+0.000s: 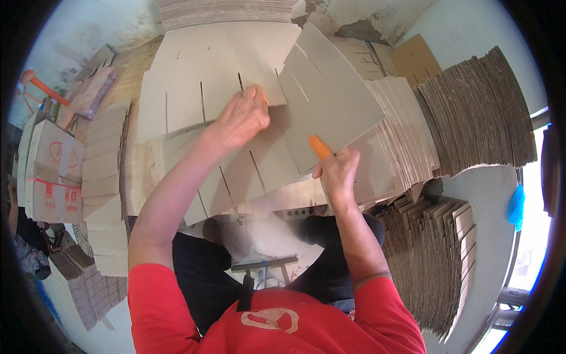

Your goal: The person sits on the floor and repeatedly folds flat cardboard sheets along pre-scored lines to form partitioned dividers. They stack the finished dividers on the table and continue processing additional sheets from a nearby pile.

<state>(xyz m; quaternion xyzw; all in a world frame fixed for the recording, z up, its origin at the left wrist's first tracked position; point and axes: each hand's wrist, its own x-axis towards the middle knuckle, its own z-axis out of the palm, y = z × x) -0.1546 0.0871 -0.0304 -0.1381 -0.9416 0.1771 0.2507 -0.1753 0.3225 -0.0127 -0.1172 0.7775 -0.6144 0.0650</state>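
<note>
My left hand (pixel 245 116) is curled at the near edge of a slotted cardboard sheet (pixel 185 99), with the fingertips partly hidden. An orange finger cot shows on it. That sheet overlaps another slotted cardboard sheet (pixel 239 177) lying nearer to me. My right hand (pixel 339 168) pinches the near right edge of a tilted grey cardboard sheet (pixel 334 106). A finger in an orange cot (pixel 320 147) lies along its upper face, while the other fingers are bent at the edge. Two slits show in the tilted sheet's upper part.
Leaning cardboard stacks (pixel 477 110) stand at the right of the wooden table (pixel 143 177). Another tall stack (pixel 424 265) is below, by my right arm. A printed carton (pixel 55 172) and slotted cardboard pieces (pixel 104 177) are at the left. A cardboard pile (pixel 227 11) rises at the back.
</note>
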